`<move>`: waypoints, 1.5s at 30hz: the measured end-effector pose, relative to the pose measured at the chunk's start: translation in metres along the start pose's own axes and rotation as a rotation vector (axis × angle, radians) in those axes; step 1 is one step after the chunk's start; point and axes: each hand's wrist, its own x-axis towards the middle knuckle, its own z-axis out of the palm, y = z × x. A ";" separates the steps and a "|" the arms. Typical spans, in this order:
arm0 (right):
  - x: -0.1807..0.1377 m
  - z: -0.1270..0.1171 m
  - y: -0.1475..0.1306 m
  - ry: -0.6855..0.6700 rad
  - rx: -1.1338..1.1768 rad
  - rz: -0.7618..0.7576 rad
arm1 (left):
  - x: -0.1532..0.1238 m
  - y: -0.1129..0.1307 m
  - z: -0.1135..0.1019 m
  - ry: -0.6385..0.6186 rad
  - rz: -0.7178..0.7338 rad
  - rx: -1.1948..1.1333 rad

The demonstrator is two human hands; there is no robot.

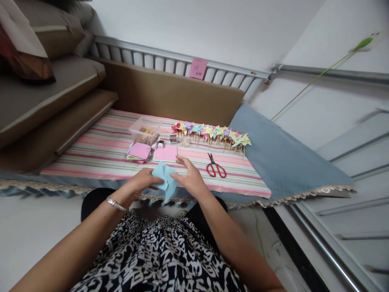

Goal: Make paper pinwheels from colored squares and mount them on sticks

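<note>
A light blue piece of paper [165, 178], cut and partly folded with pointed flaps, is held over the front edge of the bed. My left hand [140, 182] is closed on its left side, thumb on top. At the paper's right edge, my right hand [192, 178] touches it with the thumb, while its other fingers stretch out apart from the thumb. Just beyond the hands lie a pink paper sheet [165, 153] and a stack of coloured paper [139, 152]. Red-handled scissors [216, 167] rest to the right with their blades slightly apart.
Several paper pinwheels on sticks [209, 132] stand in a row at the back. A clear plastic box [145, 129] holds small sticks, with small containers [173, 139] near it. A striped cloth [103, 140] covers the bed. Brown cushions [51, 97] pile up at left.
</note>
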 end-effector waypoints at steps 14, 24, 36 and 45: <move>0.008 0.013 0.021 -0.329 0.460 0.214 | 0.014 0.001 0.001 -0.163 0.004 0.161; 0.007 0.015 0.023 -0.222 0.488 0.275 | 0.011 0.010 -0.006 -0.058 0.119 -0.079; -0.001 0.035 0.010 0.105 0.668 0.275 | 0.000 -0.021 0.021 0.036 0.125 -0.438; -0.004 0.041 0.010 0.124 0.687 0.254 | 0.005 -0.024 0.024 0.141 0.149 -0.389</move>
